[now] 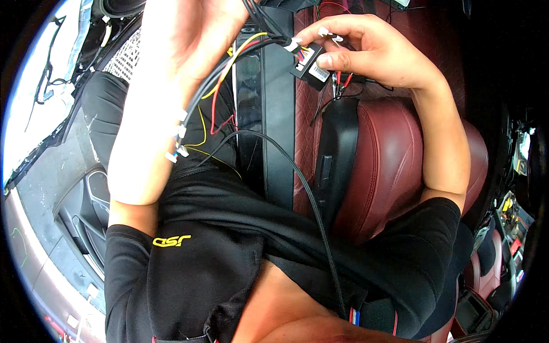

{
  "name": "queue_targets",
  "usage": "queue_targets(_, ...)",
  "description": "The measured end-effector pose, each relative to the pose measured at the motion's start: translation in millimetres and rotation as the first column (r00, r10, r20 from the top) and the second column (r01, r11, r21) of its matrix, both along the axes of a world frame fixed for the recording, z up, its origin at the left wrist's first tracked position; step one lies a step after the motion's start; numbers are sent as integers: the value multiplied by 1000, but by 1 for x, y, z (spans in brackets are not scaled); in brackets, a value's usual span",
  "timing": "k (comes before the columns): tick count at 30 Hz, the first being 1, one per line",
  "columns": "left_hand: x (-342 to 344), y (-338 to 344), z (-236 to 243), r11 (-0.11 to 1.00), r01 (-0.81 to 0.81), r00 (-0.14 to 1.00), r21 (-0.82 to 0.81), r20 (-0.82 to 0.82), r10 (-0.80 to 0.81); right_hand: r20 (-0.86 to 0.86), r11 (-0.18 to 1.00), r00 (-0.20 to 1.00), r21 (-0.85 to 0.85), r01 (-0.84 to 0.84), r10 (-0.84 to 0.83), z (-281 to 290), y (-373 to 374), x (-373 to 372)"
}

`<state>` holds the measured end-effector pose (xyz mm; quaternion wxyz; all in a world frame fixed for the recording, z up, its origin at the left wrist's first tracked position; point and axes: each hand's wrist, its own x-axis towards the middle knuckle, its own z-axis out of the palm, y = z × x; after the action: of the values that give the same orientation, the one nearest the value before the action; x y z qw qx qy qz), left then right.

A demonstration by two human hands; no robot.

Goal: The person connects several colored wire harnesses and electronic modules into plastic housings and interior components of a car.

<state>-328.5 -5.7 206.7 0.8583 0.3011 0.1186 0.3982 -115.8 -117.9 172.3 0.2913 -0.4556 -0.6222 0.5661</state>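
Note:
My right hand (366, 54) pinches a small black box (314, 79) with a white label between thumb and fingers. Colored wires enter the box's near-left face, and a white plug (294, 44) sits on the wires beside it. Small white connectors (330, 34) show at my right fingers. My left hand (209, 34) is at the top left, palm partly showing, with its fingers cut off by the upper edge. Close to it runs a bundle of black cables (264, 20), with a yellow wire (227, 68) and a red wire (214, 108) looping down. White connectors (180, 134) hang by my left forearm.
Below my right arm is a dark red leather seat (386, 154) with a black side panel (337, 148). Red-tipped clips (343, 80) hang behind the box. A black cable (297, 166) curves across my front. An open car door (80, 200) stands at the left.

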Motion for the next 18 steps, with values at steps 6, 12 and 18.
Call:
queue_targets(6, -18, 1, -21, 995, 15, 995, 96, -98, -6, -15, 999, 1000, 23, -26, 27, 5, 1, 1)
queue_targets(12, -35, -13, -43, 989, -13, 962, 147, -267, 53, -67, 998, 996, 25, -60, 62, 13, 3, 0)
queue_targets(18, -45, -43, -67, 773, 479, 833, 415, -493, -252, -143, 994, 988, 101, -36, 51, 11, -2, 0)
